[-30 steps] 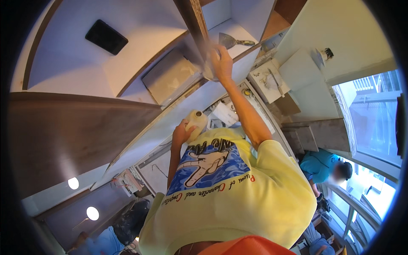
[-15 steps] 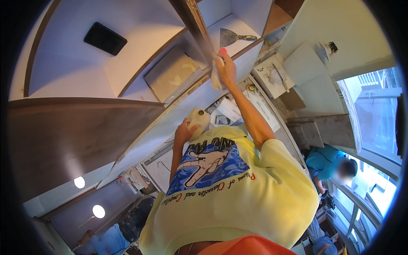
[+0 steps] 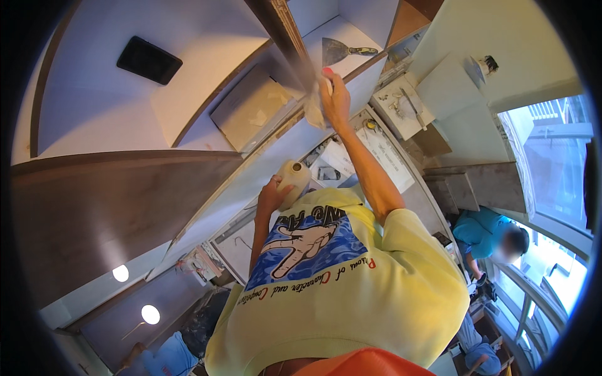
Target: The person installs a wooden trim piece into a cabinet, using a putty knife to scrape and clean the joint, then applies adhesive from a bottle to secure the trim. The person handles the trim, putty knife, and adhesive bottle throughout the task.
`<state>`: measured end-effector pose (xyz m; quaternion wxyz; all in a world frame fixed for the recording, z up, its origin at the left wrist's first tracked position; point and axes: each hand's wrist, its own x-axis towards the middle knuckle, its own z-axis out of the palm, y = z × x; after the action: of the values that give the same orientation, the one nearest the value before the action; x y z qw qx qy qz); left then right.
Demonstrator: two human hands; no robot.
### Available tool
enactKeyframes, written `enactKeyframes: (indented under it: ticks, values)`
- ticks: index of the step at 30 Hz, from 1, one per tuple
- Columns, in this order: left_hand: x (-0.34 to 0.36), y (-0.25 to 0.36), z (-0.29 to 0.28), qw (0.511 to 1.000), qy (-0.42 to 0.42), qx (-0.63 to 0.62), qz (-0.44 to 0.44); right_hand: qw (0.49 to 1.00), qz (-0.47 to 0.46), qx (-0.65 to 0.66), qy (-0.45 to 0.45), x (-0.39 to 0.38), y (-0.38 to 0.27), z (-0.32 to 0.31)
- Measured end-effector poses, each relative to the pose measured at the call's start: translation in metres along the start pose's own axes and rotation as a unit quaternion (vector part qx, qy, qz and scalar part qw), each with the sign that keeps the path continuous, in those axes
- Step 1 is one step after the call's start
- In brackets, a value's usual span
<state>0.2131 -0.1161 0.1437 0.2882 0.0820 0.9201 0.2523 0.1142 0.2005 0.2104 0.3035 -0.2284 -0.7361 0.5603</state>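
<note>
My left hand [image 3: 268,197] is closed around a cream plastic bottle [image 3: 293,182], held upright in front of my chest with its round mouth uncovered. Farther out, my right hand [image 3: 338,103] grips a whitish rag [image 3: 315,113], which hangs below my fingers. A small red round piece [image 3: 327,71] shows at the top of that hand; whether it is a cap, I cannot tell. The rag is at the brown front edge [image 3: 295,53] of an upright cabinet panel. Just beyond, a putty knife [image 3: 345,51] with a wide blade lies on a white shelf.
On the left, a black phone [image 3: 149,60] lies in a white compartment. A cardboard piece [image 3: 251,109] sits in the compartment beside it. To the right stands a white board [image 3: 401,108] with a tool on it. A co-worker in teal [image 3: 480,235] is at the lower right, near the windows.
My right hand and the rag have shifted slightly along the panel edge, and the rag's lower end has swung a little left. My left hand keeps its hold on the bottle.
</note>
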Motion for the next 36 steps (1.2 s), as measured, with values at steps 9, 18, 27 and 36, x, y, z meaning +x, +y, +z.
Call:
enactKeyframes:
  ticks: [9,18,27,36]
  values:
    - [-0.002,0.006,-0.010,0.999,-0.019,-0.013,-0.040,0.999,-0.019,0.034,-0.003,-0.014,0.046,0.033]
    - [-0.001,-0.010,-0.006,0.999,-0.020,-0.014,-0.039,0.909,0.333,0.228,0.109,0.015,0.093,0.095]
    - [0.004,-0.014,-0.003,1.000,-0.026,0.011,-0.008,0.991,-0.034,-0.054,0.115,-0.002,0.039,0.060]
    - [0.002,0.004,-0.009,0.999,-0.021,-0.021,-0.018,0.985,-0.103,0.086,0.111,-0.006,0.040,0.060]
